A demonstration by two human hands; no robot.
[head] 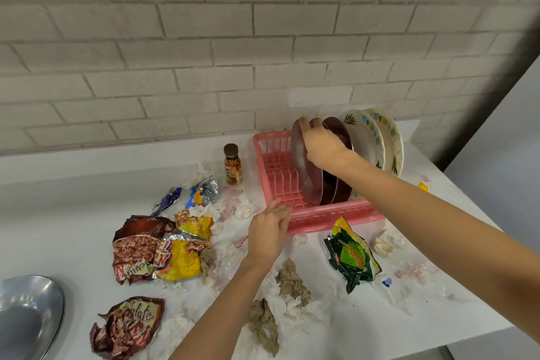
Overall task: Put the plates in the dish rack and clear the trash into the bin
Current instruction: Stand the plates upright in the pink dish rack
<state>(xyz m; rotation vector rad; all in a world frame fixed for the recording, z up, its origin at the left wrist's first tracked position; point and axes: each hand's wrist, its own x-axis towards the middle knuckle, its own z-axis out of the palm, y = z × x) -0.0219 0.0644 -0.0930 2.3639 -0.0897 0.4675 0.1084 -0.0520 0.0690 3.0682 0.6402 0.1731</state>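
Right hand: I read the grip as clenched over the top rim of the front dark plate. That plate stands on edge in the pink dish rack, leftmost in the row and leaning a little. Behind it, same rack: a second dark plate, then two cream patterned plates at the right end. The rack sits at the back right of the counter, close to the wall.

Left hand: grip released, fingers straight, tips touching the rack's front left corner.

Trash lies loose on the counter:
- red and yellow wrappers left of middle
- green wrapper just in front of the rack
- crumpled tissues toward the front edge

Small bottle is upright just left of the rack. Steel bowl is at the front left corner.
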